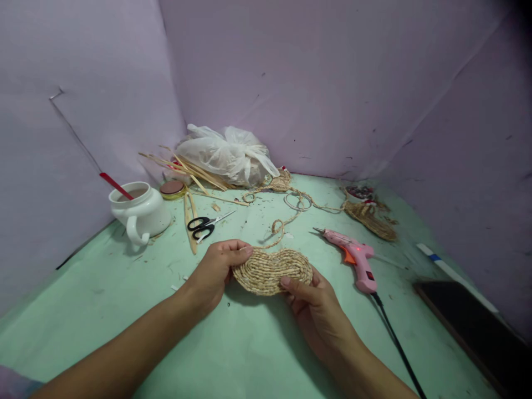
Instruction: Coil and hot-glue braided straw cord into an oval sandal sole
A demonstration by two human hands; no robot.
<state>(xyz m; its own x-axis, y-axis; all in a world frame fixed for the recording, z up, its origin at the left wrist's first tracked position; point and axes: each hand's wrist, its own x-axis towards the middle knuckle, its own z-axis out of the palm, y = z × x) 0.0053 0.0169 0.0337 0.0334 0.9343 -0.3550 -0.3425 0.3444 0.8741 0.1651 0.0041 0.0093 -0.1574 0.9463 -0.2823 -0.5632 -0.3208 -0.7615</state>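
Between my two hands is a woven straw sole [270, 271], an oval of coiled braided cord held just above the green table. My left hand [216, 271] pinches its left end, thumb on top. My right hand [313, 302] grips the right end, with the thumb pressed on the upper face and the fingers underneath. From the sole's upper edge a length of braided straw cord [277, 228] trails back in loops across the table. To the right lies a pink glue gun [353, 257] with a small red light showing and its nozzle pointing left.
Black-handled scissors [203, 225] lie behind my left hand, near straw strips [190, 221]. A white pot [139, 210] stands at left, a tied plastic bag [230, 155] at the back. Finished-looking straw slipper [369, 219], dark flat slab [465, 327] and glue-gun cable [397, 338] occupy the right.
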